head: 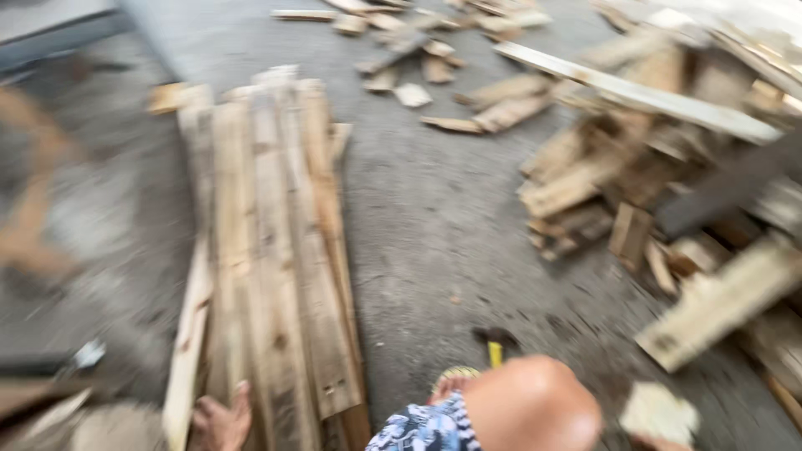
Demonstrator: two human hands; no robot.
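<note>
Planks stacked on a concrete floor, one hand at their near end

Planks (276,250) of rough, pale wood lie in a long stack that runs away from the camera across the grey concrete floor (434,209). At the stack's near end, low in the picture, the left hand (221,422) rests against the boards: its fingers spread open and lie on or just beside the outermost plank, which leans on edge along the stack's left side. Motion blur hides whether this grip has closed on the wood or only touches it.

The right hand cannot be made out. A bare knee (530,405) fills the lower middle of the picture, with patterned blue and white shorts (426,430) beside it. Just past the knee a hammer (494,344) with a dark head and a yellow handle stands up from behind the leg; what holds it is hidden, so the right grip's state cannot be told.

To the right, well apart from the stack, a loose pile of broken pallet wood (652,184) lies in disorder, with a long pale board (635,92) across its top. More short offcuts (418,50) lie scattered on the floor farther off. A small pale scrap (658,411) lies near the knee.
</note>
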